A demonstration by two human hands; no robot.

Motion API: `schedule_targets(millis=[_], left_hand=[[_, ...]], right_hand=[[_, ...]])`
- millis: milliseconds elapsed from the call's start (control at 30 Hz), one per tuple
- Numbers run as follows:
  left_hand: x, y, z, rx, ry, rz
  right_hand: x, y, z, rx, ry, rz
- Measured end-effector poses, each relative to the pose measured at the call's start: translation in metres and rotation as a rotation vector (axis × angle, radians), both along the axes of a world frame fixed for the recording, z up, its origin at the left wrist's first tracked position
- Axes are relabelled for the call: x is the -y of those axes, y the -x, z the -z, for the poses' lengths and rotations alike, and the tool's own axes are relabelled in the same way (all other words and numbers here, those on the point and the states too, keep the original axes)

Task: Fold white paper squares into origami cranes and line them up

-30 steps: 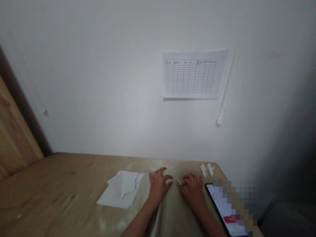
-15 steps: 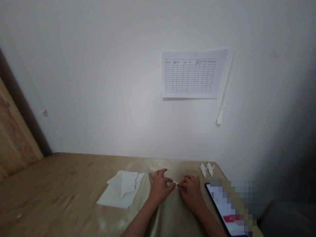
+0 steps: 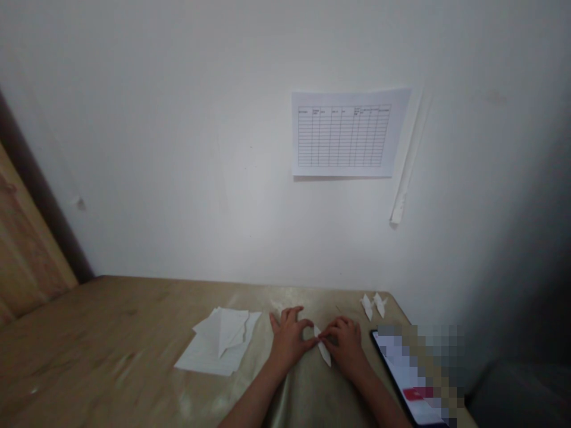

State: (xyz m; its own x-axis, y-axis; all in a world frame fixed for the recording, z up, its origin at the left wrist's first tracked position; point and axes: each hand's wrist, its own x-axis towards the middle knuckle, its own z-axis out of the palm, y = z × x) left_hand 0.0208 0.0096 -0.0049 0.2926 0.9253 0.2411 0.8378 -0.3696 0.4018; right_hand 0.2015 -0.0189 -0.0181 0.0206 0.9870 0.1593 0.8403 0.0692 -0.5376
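A small, narrow piece of folded white paper (image 3: 325, 355) is held between my two hands, low over the table. My left hand (image 3: 285, 340) has its thumb and index finger at the paper's left side, with the other fingers raised and spread. Pinching the paper from the right, my right hand (image 3: 347, 343) has its fingers curled, and its fingertips hide the paper's middle. Left of my hands lies a stack of white paper sheets (image 3: 200, 355), with a folded sheet (image 3: 234, 327) on top. Two small folded paper shapes (image 3: 367, 307) rest near the far right corner.
A phone (image 3: 392, 362) lies at the table's right edge, partly pixelated. The table (image 3: 111, 345) has a creased brownish cover and meets a white wall. A printed chart (image 3: 343, 137) hangs on the wall. A wooden board (image 3: 31, 238) stands at the left.
The folded paper now shows as a longer strip, its lower end pointing toward me. My left thumb and index finger have parted slightly. Both hands stay in nearly the same place.
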Motion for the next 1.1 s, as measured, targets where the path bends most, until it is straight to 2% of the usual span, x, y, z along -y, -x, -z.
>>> schedule_targets(millis=[133, 433, 700, 900, 1100], left_hand=[[0.002, -0.001, -0.002, -0.005, 0.017, -0.003], [0.003, -0.003, 0.002, -0.005, -0.052, 0.022], [0.006, -0.004, -0.002, -0.002, -0.088, 0.026], [0.003, 0.0, -0.003, 0.057, -0.023, 0.153], [0.004, 0.004, -0.005, 0.075, 0.023, 0.224]], right_hand=[[-0.001, -0.002, 0.0, 0.025, 0.003, -0.006], [0.002, -0.002, -0.003, 0.039, -0.023, 0.017], [0.004, -0.004, -0.005, 0.012, 0.007, -0.045], [0.002, -0.008, -0.009, -0.029, 0.027, -0.143], [0.002, -0.009, -0.011, -0.023, 0.064, -0.125]])
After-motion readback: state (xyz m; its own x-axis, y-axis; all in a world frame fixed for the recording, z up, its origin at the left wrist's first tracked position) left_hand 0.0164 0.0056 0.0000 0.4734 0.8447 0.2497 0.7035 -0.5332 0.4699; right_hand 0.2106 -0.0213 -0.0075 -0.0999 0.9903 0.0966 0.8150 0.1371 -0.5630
